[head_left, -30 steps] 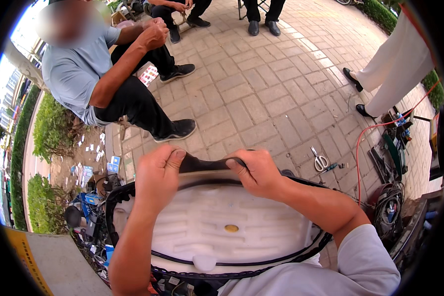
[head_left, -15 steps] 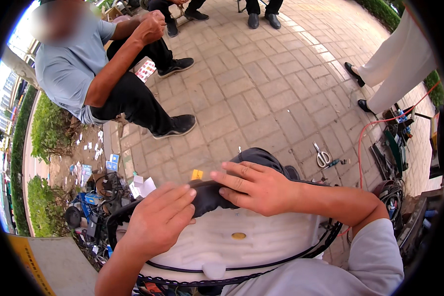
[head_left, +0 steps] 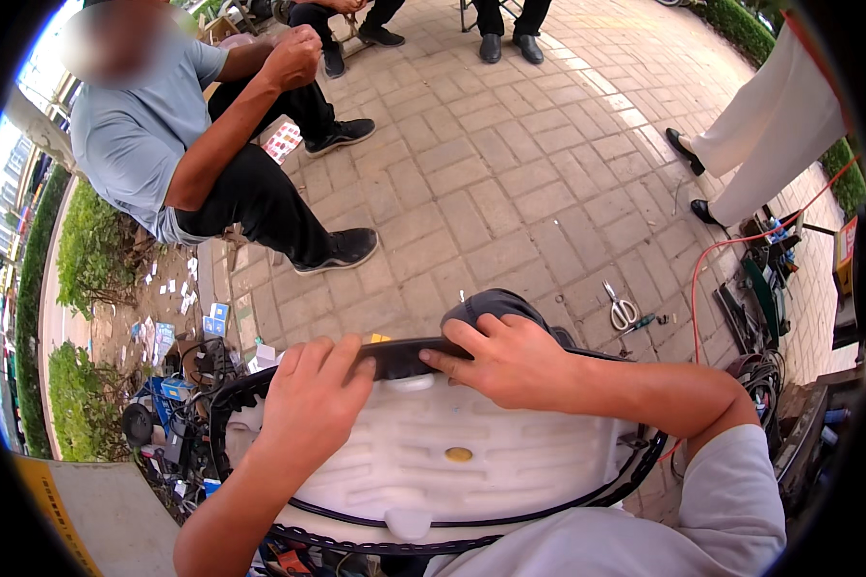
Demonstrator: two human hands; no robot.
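Across my lap lies what looks like a vehicle seat, its white moulded plastic base (head_left: 539,471) facing up with a small gold oval (head_left: 459,455) in the middle. A black seat cover (head_left: 399,360), smooth like leather, wraps its far edge. My left hand (head_left: 313,396) grips that cover left of centre, fingers over the outside and thumb on the inner side. Just to the right, my right hand (head_left: 505,363) pinches the same edge between thumb and curled fingers. A black trim strip (head_left: 548,507) runs along the near side of the base.
Scissors (head_left: 622,310) and a screwdriver (head_left: 639,324) lie on the brick paving at the right. A red cable (head_left: 700,288) curves past tools. Boxes and parts (head_left: 178,394) clutter the left. A seated person (head_left: 154,125) is at upper left; someone in white trousers (head_left: 751,135) stands right.
My fingers have curled from nearly flat to gripping the cover's edge. The black flap that hung over the base is drawn up toward the far side, uncovering more white plastic.
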